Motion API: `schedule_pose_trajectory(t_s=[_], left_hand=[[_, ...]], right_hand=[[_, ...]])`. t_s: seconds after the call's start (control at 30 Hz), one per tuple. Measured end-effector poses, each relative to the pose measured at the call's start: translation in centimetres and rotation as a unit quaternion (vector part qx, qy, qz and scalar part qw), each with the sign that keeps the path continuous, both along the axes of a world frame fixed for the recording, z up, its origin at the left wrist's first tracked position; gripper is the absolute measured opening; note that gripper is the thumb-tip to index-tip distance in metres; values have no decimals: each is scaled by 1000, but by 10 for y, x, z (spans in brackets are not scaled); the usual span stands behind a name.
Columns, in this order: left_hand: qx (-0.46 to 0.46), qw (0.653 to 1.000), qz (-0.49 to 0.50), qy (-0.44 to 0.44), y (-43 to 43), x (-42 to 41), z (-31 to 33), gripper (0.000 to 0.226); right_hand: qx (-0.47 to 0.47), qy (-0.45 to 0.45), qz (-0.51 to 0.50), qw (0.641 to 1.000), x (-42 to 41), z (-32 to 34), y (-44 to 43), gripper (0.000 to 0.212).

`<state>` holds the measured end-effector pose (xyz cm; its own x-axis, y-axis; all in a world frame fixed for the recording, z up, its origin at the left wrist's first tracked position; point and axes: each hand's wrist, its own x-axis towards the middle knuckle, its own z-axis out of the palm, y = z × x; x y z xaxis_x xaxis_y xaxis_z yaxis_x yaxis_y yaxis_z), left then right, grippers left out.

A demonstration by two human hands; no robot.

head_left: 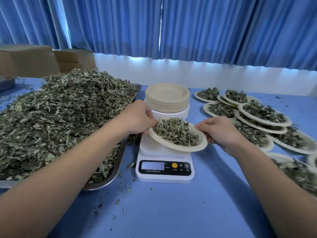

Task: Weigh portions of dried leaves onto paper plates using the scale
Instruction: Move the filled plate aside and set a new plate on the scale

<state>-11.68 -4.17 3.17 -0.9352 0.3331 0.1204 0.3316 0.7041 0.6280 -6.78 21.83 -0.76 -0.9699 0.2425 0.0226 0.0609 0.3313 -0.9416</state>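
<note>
A paper plate (193, 148) heaped with dried leaves (175, 131) is tilted above the white digital scale (164, 176) at the table's middle. My left hand (139, 117) grips the plate's left rim, fingers curled at the edge of the leaves. On the right rim, my right hand (217, 131) pinches the plate. The scale's display is lit, its reading too blurred to read. A big metal tray (109, 177) on the left holds a large mound of dried leaves (60, 121).
A stack of empty paper plates (167, 98) stands behind the scale. Several filled plates (264, 115) overlap along the right side. Cardboard boxes (29, 60) sit at the back left. Leaf crumbs litter the blue table (171, 212). Blue curtains hang behind.
</note>
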Motion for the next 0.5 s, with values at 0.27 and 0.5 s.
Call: schedule_pose_trajectory(t_s=[0.27, 0.5], left_hand=[[226, 959, -8, -168, 48, 5, 9, 9], [313, 912, -57, -259, 115, 19, 21, 5]], right_hand=[[47, 11, -78, 996, 6, 38, 43, 9], [111, 12, -138, 984, 29, 58, 104, 8]])
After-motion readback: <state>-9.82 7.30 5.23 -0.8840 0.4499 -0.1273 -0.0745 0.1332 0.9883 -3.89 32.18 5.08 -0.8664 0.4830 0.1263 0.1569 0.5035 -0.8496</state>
